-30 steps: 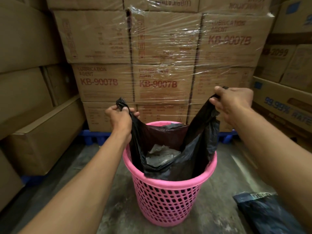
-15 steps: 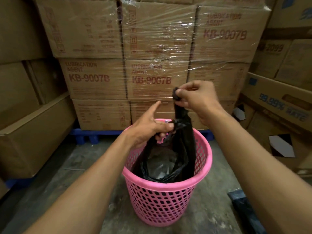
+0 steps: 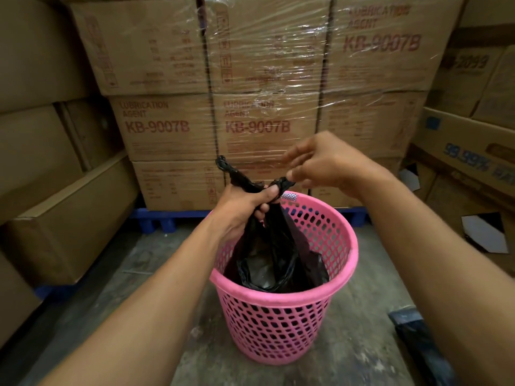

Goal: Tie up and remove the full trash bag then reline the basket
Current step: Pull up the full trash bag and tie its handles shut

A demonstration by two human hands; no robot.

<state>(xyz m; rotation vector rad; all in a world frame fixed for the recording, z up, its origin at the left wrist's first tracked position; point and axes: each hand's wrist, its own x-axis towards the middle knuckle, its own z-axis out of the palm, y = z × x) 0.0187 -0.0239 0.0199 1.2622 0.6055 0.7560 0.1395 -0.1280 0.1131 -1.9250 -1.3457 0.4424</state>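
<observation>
A pink perforated basket (image 3: 284, 327) stands on the concrete floor with a black trash bag (image 3: 276, 257) inside it. The bag's two handles are gathered above the rim. My left hand (image 3: 245, 204) grips the bunched neck of the bag, and one twisted handle end (image 3: 228, 169) sticks up past it to the left. My right hand (image 3: 320, 162) pinches the other twisted handle end (image 3: 285, 183) between thumb and finger, its remaining fingers spread. Pale crumpled waste shows dimly inside the bag.
Shrink-wrapped cardboard boxes (image 3: 267, 79) on a blue pallet (image 3: 167, 218) stand right behind the basket. More boxes (image 3: 55, 190) hem in the left and right sides. A dark flat bag (image 3: 418, 338) lies on the floor at the lower right.
The two handles, held wide apart a second ago, have been brought together over the basket. My left hand now grips the gathered neck and my right pinches one handle end lower down.
</observation>
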